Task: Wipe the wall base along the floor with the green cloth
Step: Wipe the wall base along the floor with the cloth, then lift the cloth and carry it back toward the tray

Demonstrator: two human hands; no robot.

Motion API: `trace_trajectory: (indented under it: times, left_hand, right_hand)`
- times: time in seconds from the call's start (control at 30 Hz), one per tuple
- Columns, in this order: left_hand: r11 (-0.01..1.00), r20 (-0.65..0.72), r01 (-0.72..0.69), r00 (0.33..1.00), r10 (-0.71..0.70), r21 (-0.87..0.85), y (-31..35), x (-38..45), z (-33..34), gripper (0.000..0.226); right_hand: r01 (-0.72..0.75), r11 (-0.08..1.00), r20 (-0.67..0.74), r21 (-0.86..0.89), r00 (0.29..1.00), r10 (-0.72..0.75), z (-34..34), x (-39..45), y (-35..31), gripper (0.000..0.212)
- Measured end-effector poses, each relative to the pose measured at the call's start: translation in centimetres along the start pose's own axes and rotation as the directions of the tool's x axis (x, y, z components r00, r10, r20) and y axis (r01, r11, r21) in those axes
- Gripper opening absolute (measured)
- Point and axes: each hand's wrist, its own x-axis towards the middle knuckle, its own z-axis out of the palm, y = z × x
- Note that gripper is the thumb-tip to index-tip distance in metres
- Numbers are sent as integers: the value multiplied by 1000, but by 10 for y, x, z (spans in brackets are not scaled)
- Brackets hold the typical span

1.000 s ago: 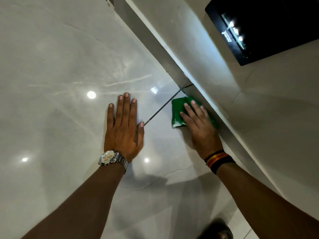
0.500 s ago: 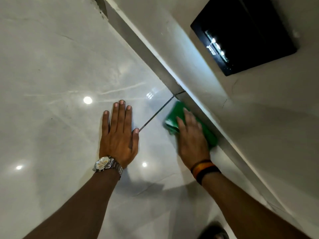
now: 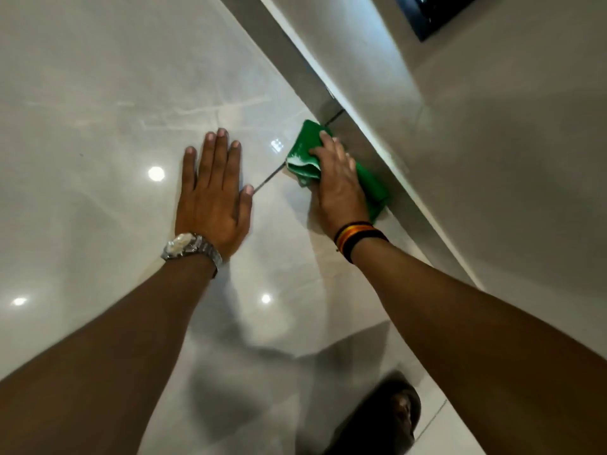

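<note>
The green cloth is folded and pressed against the grey wall base, which runs diagonally from top centre to the right. My right hand lies on top of the cloth with fingers curled over it, hiding its middle. A green end of the cloth sticks out beyond my wrist on the wall side. My left hand rests flat on the glossy floor to the left, fingers spread, a metal watch on its wrist.
The glossy pale tile floor reflects ceiling lights, and a dark grout line runs between my hands. The white wall rises on the right with a black panel mounted on it.
My right hand has slid the cloth farther along the wall base, past the grout joint. The view has shifted so the black panel sits at the top edge. My left hand stays planted.
</note>
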Motion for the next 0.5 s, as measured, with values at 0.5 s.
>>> trace_trajectory:
  times: [0.5]
  left_hand:
    - [986, 225, -166, 962, 156, 26, 15, -152, -163, 72]
  right_hand:
    - [-818, 508, 234, 268, 567, 790, -124, -182, 14, 21]
